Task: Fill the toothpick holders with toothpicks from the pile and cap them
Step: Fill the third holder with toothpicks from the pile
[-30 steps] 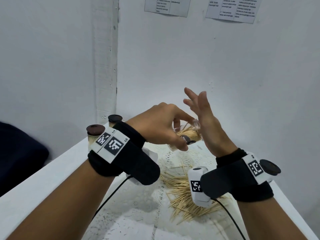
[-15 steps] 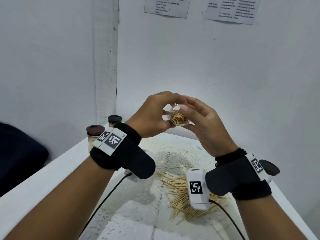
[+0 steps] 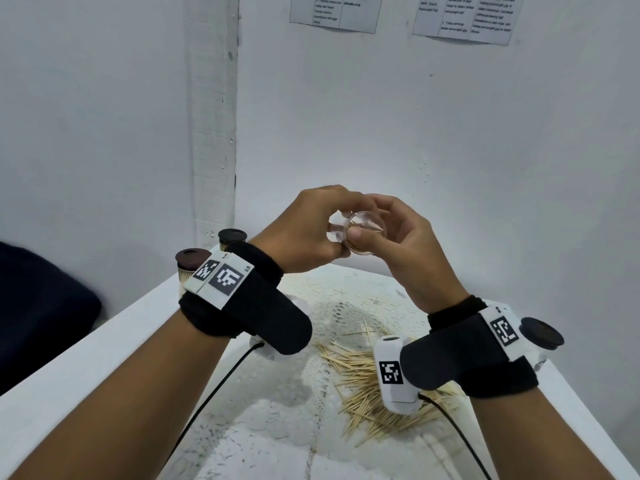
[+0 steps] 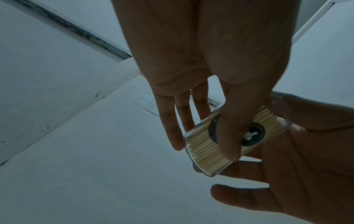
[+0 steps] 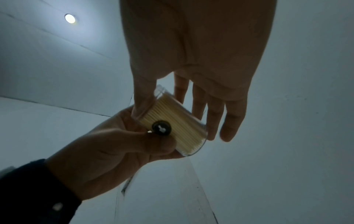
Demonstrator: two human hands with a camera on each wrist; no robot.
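A clear toothpick holder (image 3: 364, 220) packed with toothpicks is held up in the air between both hands, with no cap on it. My left hand (image 3: 337, 232) grips it from the left, the thumb lying across its side over a dark round sticker (image 4: 254, 134). My right hand (image 3: 377, 233) pinches it from the right, thumb in front and fingers behind. The wrist views show the holder (image 4: 201, 150) (image 5: 178, 121) lying tilted, full of pale sticks. The toothpick pile (image 3: 367, 382) lies on the white table (image 3: 104, 358) below, partly hidden by my right wrist.
Two dark-capped holders (image 3: 189, 263) (image 3: 231, 236) stand at the table's back left by the wall corner. Another dark cap (image 3: 542, 332) shows behind my right wrist. White walls close in at the back and right. A lace cloth (image 3: 346, 306) lies under the pile.
The holder has risen from just above the table to chest height. My right hand, flat and open against its mouth a second ago, now pinches it.
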